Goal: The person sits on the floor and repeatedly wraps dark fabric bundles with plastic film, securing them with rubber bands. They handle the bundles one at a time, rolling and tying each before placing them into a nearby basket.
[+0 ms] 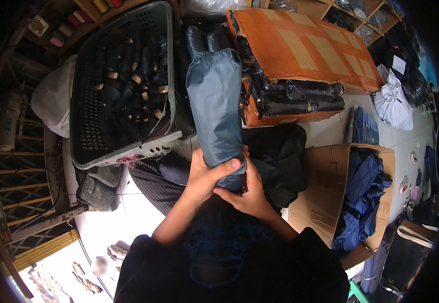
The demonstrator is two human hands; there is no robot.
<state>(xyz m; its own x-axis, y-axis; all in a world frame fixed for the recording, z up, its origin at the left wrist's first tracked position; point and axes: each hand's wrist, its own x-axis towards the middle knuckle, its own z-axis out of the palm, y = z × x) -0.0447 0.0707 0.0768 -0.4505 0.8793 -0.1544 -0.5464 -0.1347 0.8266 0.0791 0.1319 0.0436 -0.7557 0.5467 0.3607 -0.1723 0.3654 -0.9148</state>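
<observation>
A long, stuffed grey-blue nylon pouch (pixel 215 106) stands out in front of my body, its far end beside two dark rolled shapes. Around its near end my left hand (pixel 203 177) is closed from the left, the thumb lying across the fabric. From the right my right hand (pixel 250 189) wraps the same end, its thumb underneath near the pouch's bottom. What fills the pouch is hidden.
At the left stands a grey plastic basket (pixel 75 126) of dark rolled pieces with tan tips. An orange taped carton (pixel 300 45) with black-wrapped bundles lies at the far right. Nearer right, an open cardboard box (pixel 320 189) holds blue fabric (pixel 361 187). White bags flank both sides.
</observation>
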